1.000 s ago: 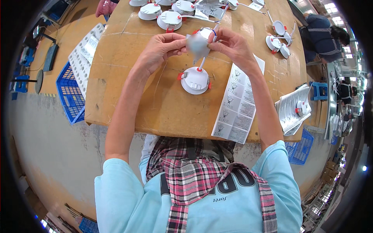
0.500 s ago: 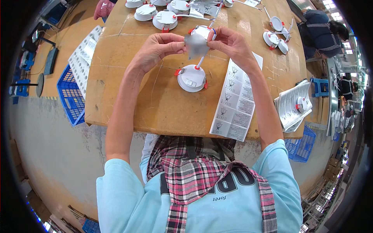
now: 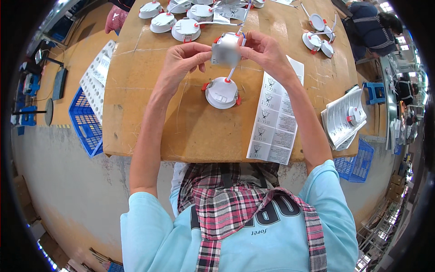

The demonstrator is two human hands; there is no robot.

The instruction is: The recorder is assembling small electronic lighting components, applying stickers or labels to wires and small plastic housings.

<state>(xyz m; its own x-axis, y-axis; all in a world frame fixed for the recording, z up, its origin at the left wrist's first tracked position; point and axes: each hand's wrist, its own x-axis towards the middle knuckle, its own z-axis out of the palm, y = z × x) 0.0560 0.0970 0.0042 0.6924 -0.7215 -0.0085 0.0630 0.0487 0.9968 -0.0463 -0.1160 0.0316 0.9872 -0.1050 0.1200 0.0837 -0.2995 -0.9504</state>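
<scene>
A small grey label (image 3: pixel 221 56), partly blurred, is stretched between my two hands above the wooden table. My left hand (image 3: pixel 185 62) pinches its left edge between thumb and fingertips. At the opposite edge, my right hand (image 3: pixel 266 53) pinches it the same way. Just below lies a round white downlight (image 3: pixel 222 92) with red-tipped spring clips, its white cable running up behind the label. Another white downlight (image 3: pixel 229 38) sits behind the label and is partly covered by it. Beside my right forearm rests a printed sheet of silver labels (image 3: pixel 274 122).
Several white downlights (image 3: pixel 186 30) with cables stand at the far left, more (image 3: pixel 312 41) at the far right. A stack of label sheets (image 3: pixel 340 129) bears one downlight at the right edge. Blue crates (image 3: pixel 84 120) flank the table. A person (image 3: pixel 374 31) sits at the right.
The label has turned to show more of its face, still pinched by both hands. The whole view has shifted slightly; the downlights and sheets keep their places on the table.
</scene>
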